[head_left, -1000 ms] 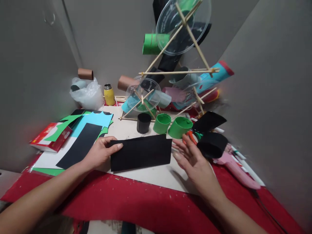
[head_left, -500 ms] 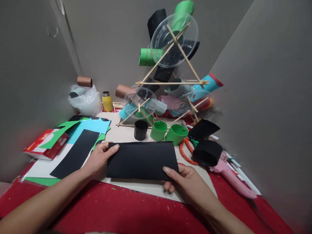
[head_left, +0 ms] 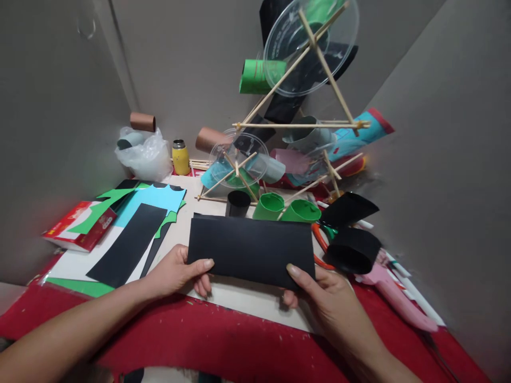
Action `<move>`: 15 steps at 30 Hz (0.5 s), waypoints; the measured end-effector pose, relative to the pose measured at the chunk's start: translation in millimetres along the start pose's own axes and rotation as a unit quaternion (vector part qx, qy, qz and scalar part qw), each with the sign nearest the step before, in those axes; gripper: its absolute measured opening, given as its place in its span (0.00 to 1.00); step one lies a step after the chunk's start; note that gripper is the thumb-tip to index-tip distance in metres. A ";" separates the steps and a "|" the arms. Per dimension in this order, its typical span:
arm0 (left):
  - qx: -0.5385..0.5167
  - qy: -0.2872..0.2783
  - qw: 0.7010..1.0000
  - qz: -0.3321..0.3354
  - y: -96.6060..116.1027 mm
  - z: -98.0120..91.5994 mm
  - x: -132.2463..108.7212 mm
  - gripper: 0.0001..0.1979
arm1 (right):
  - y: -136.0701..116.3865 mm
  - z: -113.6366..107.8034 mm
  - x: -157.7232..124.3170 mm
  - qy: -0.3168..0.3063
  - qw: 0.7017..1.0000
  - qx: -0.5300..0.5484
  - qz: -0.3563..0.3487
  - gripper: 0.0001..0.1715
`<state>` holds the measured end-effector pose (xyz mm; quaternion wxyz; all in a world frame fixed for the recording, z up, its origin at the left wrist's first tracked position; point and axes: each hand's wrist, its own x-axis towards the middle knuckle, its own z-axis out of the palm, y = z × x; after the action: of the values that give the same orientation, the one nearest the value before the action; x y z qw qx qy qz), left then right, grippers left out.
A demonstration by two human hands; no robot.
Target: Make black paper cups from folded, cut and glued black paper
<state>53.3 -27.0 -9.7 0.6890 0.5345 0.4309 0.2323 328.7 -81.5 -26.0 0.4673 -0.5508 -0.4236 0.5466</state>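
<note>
A black rectangular sheet of paper (head_left: 251, 250) is held up broadside above a pale board (head_left: 247, 303). My left hand (head_left: 187, 271) pinches its lower left corner, thumb in front and fingers behind. At the lower right corner my right hand (head_left: 319, 290) grips it the same way. A dark edge shows just behind the sheet's upper left; I cannot tell if it is a second layer. Beyond the sheet stand a black paper tube (head_left: 238, 203) and two green paper tubes (head_left: 270, 206), (head_left: 301, 210). Orange-handled scissors (head_left: 320, 242) lie partly hidden to the right.
A stick frame (head_left: 299, 126) with clear plastic discs and paper tubes rises at the back. Black paper rolls (head_left: 353, 250) and a pink glue gun (head_left: 403, 298) lie right. Cut paper (head_left: 128, 244), a red box (head_left: 82, 226), a plastic bag (head_left: 146, 159) and a yellow bottle (head_left: 181, 158) are left.
My left hand has slid from the sheet's upper left corner down to its lower left. The sheet has come slightly up, and the view has shifted.
</note>
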 end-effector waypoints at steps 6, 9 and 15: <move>0.014 0.026 0.999 0.029 4.5 15.8 -4.0 0.26 | 6.4 13.3 -6.0 -0.081 0.994 0.074 -0.014 0.23; -0.004 0.017 0.999 0.035 -1.2 32.0 -3.7 0.27 | 7.2 30.2 -9.5 -0.094 0.995 0.036 0.027 0.25; -0.062 -0.066 0.995 0.047 -19.3 58.4 0.5 0.24 | 7.2 47.1 -18.5 -0.086 0.991 -0.064 0.078 0.32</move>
<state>100.1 -64.2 -24.6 0.7360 0.5242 0.3442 0.2550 280.6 -98.6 -27.6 0.3490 -0.5621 -0.4519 0.5983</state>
